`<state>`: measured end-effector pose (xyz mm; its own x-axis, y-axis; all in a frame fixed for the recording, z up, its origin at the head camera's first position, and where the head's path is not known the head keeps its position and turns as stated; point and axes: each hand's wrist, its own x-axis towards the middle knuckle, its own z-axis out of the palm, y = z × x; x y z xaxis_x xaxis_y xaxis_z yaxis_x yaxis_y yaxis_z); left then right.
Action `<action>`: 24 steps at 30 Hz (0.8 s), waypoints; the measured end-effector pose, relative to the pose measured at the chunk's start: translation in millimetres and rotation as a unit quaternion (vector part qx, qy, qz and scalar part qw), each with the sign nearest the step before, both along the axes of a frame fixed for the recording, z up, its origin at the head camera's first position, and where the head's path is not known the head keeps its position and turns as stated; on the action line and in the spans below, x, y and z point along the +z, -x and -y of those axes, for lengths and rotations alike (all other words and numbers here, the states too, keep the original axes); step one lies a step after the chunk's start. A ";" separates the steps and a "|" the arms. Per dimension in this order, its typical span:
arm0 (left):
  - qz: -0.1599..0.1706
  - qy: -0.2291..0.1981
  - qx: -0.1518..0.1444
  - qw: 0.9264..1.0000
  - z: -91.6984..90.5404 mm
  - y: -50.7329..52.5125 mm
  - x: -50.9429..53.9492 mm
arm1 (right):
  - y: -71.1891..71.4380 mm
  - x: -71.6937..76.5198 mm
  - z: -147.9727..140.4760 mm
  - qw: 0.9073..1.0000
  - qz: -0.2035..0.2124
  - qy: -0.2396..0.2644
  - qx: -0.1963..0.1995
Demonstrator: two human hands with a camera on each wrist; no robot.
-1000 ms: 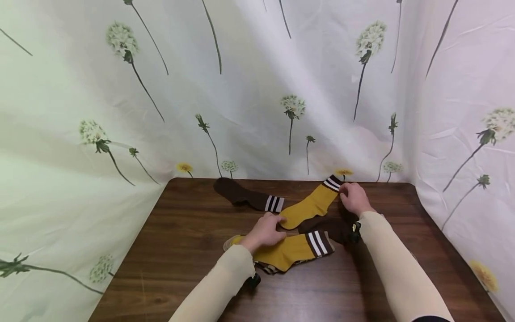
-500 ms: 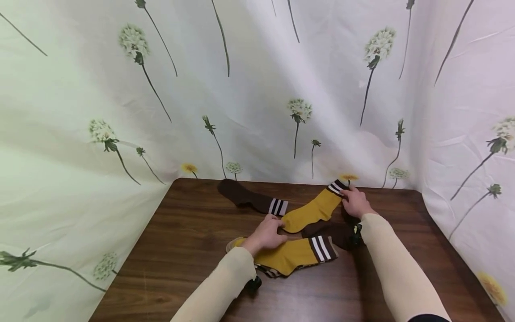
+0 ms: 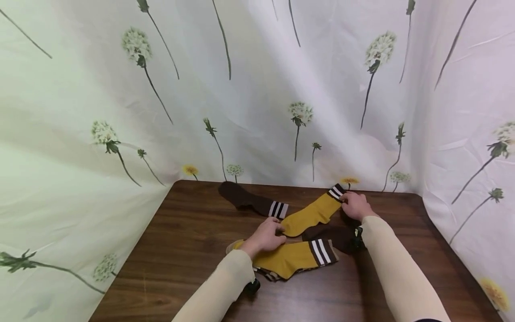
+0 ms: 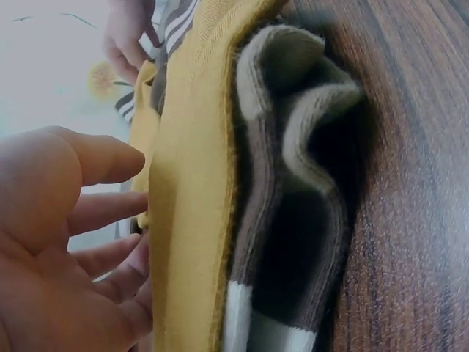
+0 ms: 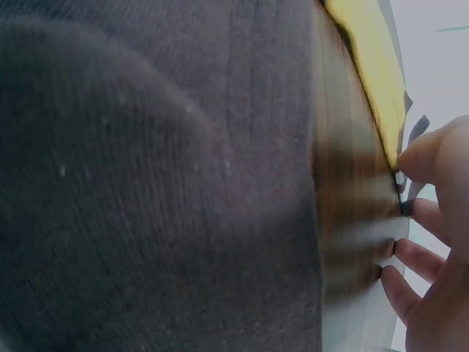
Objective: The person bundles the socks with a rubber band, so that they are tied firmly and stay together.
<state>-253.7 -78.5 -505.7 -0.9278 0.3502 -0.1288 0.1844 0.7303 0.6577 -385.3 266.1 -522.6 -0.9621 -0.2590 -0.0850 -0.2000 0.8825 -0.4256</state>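
Note:
A yellow sock (image 3: 310, 216) with a white-striped dark cuff lies slantwise on the table. At its toe, my left hand (image 3: 266, 235) touches the fabric with loosely extended fingers. My right hand (image 3: 356, 205) pinches the cuff corner between thumb and index finger, its other fingertips down by the table in the right wrist view. In front lies another yellow sock (image 3: 287, 258), on top of patterned fabric, partly under my left hand and wrist; its flat side fills the middle of the left wrist view (image 4: 190, 191). A dark brown sock (image 3: 327, 235) lies beneath my right wrist.
Another dark brown sock (image 3: 249, 200) with grey stripes on its cuff lies at the back of the wooden table (image 3: 161, 268). A white cloth (image 3: 249, 112) printed with dandelions hangs behind the table and along both sides.
The head view has shifted slightly, so everything sits a little lower and further right. Both hands stay at the two ends of the yellow sock, which keeps its place.

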 end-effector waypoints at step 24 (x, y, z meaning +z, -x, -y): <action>0.037 -0.080 0.034 0.996 8.2 6.9 -9.8 | -12.0 -3.7 5.9 0.986 -0.099 0.121 -0.049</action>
<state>-260.6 -86.7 -515.5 -0.9403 0.3082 -0.1445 0.0853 0.6242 0.7766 -373.3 260.2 -526.3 -0.9751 -0.1527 0.1606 -0.2188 0.7787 -0.5881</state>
